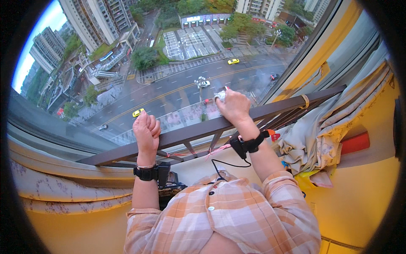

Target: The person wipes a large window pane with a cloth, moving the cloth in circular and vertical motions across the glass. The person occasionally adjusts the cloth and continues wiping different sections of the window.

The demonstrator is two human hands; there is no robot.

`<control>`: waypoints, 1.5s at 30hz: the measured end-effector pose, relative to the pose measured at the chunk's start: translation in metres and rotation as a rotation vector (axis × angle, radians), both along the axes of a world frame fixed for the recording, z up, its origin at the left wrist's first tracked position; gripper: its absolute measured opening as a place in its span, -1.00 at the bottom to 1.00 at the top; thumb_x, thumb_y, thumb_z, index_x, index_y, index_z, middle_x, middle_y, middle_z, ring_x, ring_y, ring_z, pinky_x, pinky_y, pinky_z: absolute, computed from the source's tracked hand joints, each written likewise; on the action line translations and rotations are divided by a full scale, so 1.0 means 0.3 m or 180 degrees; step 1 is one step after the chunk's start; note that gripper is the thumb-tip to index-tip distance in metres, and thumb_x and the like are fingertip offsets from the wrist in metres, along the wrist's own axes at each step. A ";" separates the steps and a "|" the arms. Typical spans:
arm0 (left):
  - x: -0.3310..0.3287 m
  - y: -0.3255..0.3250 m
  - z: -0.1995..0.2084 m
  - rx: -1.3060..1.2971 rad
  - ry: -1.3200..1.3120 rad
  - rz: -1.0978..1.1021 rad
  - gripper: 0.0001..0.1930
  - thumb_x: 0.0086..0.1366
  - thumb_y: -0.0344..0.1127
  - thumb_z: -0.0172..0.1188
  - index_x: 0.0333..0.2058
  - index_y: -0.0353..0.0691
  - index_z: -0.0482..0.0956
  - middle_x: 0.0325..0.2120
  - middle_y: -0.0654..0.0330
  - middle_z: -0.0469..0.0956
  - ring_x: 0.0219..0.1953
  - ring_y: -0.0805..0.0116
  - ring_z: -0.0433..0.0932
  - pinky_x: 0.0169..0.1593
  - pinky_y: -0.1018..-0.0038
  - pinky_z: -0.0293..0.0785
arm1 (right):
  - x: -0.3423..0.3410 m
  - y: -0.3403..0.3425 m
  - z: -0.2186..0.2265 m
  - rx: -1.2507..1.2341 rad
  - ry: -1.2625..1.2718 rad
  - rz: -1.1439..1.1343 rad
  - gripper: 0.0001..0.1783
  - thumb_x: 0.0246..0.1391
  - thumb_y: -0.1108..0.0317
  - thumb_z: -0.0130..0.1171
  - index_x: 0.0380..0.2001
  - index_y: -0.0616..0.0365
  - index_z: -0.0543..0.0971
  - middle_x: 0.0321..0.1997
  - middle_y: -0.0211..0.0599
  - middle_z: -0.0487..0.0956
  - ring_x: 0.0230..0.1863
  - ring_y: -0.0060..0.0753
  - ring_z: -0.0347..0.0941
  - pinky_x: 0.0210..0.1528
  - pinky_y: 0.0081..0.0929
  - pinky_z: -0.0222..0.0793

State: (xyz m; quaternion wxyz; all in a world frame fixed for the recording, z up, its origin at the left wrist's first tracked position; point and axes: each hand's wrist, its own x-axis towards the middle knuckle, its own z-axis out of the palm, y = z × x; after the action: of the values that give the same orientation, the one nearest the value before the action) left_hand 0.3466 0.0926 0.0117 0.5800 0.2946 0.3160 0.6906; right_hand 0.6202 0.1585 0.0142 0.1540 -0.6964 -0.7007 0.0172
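Note:
My right hand (235, 106) reaches over the dark railing (198, 129) to the window glass (177, 97). It is closed on a crumpled white cloth or tissue (220, 96), which shows beside the fingers at the pane. Left of it, my left hand (147, 130) is raised beyond the railing in a loose fist, near the glass. What that fist holds, if anything, is hidden. Both wrists wear black straps with small devices, and a black cable (232, 165) runs from the right one.
A bunched pale curtain (311, 135) hangs at the right beside a red object (355, 143) and a yellow bag (305, 181). Another curtain (76, 197) lies along the left. Pink string (218, 150) is tied on the railing. Far below outside is a street (182, 91) with cars.

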 end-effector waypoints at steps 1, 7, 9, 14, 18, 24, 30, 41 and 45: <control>-0.001 -0.003 0.003 -0.0012 -0.0023 0.0023 -0.57 0.46 -0.19 -0.12 -0.65 -0.07 0.14 -0.80 0.41 0.07 -0.79 0.64 0.00 -0.74 0.66 -0.10 | 0.017 0.005 0.000 0.0045 -0.0006 -0.0003 -0.59 -0.08 -0.05 0.24 -0.45 0.12 0.61 -0.40 -0.10 0.63 -0.31 -0.05 0.60 -0.27 -0.17 0.52; 0.005 -0.011 0.008 -0.0023 -0.0016 0.0112 -0.56 0.46 -0.20 -0.13 -0.66 -0.06 0.10 -0.79 0.42 0.02 -0.77 0.63 -0.04 -0.73 0.66 -0.11 | 0.210 0.045 0.060 -0.0171 -0.0222 -0.0669 -0.56 -0.09 -0.05 0.20 -0.41 0.15 0.63 -0.33 -0.08 0.63 -0.26 -0.04 0.58 -0.25 -0.16 0.50; 0.008 -0.009 0.013 -0.0109 0.0013 0.0149 -0.56 0.46 -0.20 -0.13 -0.67 -0.06 0.09 -0.79 0.42 0.02 -0.77 0.63 -0.05 -0.73 0.65 -0.11 | 0.171 0.039 0.064 -0.0174 -0.0235 -0.0572 -0.54 -0.09 -0.06 0.19 -0.42 0.17 0.63 -0.33 -0.07 0.63 -0.26 -0.03 0.58 -0.24 -0.16 0.50; 0.012 -0.008 0.023 -0.0161 0.0061 0.0146 -0.55 0.45 -0.20 -0.13 -0.68 -0.06 0.08 -0.79 0.41 0.01 -0.77 0.63 -0.05 -0.73 0.65 -0.13 | 0.007 0.017 0.027 -0.0338 -0.0089 0.0077 -0.53 -0.11 -0.08 0.16 -0.43 0.15 0.65 -0.32 -0.10 0.63 -0.24 -0.06 0.58 -0.20 -0.16 0.50; 0.009 -0.011 0.018 -0.0135 0.0082 0.0145 -0.54 0.45 -0.20 -0.12 -0.69 -0.05 0.07 -0.79 0.41 0.01 -0.78 0.63 -0.05 -0.73 0.65 -0.13 | 0.125 0.042 0.032 -0.0117 -0.0206 0.0042 -0.54 -0.09 -0.09 0.19 -0.37 0.12 0.66 -0.28 -0.11 0.63 -0.22 -0.08 0.59 -0.19 -0.21 0.52; 0.000 -0.003 0.004 -0.0060 0.0037 0.0169 -0.53 0.45 -0.19 -0.12 -0.70 -0.04 0.07 -0.80 0.42 0.02 -0.78 0.63 -0.04 -0.73 0.65 -0.13 | 0.251 0.045 0.094 0.0283 0.0232 -0.1118 -0.60 -0.15 0.00 0.25 -0.40 0.12 0.59 -0.41 -0.06 0.62 -0.33 -0.01 0.58 -0.30 -0.11 0.47; 0.004 -0.003 0.009 -0.0077 0.0120 0.0139 -0.53 0.45 -0.18 -0.12 -0.70 -0.04 0.07 -0.80 0.42 0.03 -0.78 0.63 -0.04 -0.73 0.64 -0.13 | 0.025 0.017 0.070 0.1740 0.1002 0.0304 -0.62 -0.16 0.07 0.32 -0.32 0.05 0.51 -0.57 -0.11 0.58 -0.51 0.04 0.55 -0.45 -0.14 0.44; -0.005 0.001 -0.004 -0.0050 -0.0016 0.0063 -0.56 0.47 -0.20 -0.14 -0.67 -0.07 0.12 -0.80 0.40 0.04 -0.79 0.63 -0.03 -0.75 0.66 -0.13 | 0.267 0.122 0.201 0.2753 0.1787 -0.0572 -0.62 -0.03 0.17 0.27 -0.19 0.14 0.49 -0.39 -0.11 0.59 -0.44 -0.07 0.55 -0.38 -0.21 0.44; -0.006 0.001 -0.001 -0.0142 0.0029 0.0150 -0.56 0.46 -0.20 -0.14 -0.67 -0.07 0.12 -0.80 0.40 0.04 -0.79 0.63 -0.03 -0.74 0.66 -0.14 | 0.081 0.070 0.148 0.2647 0.1328 0.0618 -0.60 -0.08 0.19 0.27 -0.15 0.06 0.48 -0.40 -0.19 0.58 -0.51 -0.04 0.54 -0.49 -0.25 0.43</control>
State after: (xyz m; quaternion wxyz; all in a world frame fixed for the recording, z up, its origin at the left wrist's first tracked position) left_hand 0.3447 0.0929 0.0113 0.5686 0.2772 0.3408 0.6955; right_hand 0.6444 0.1796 0.0587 0.5549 -0.4887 -0.6641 -0.1109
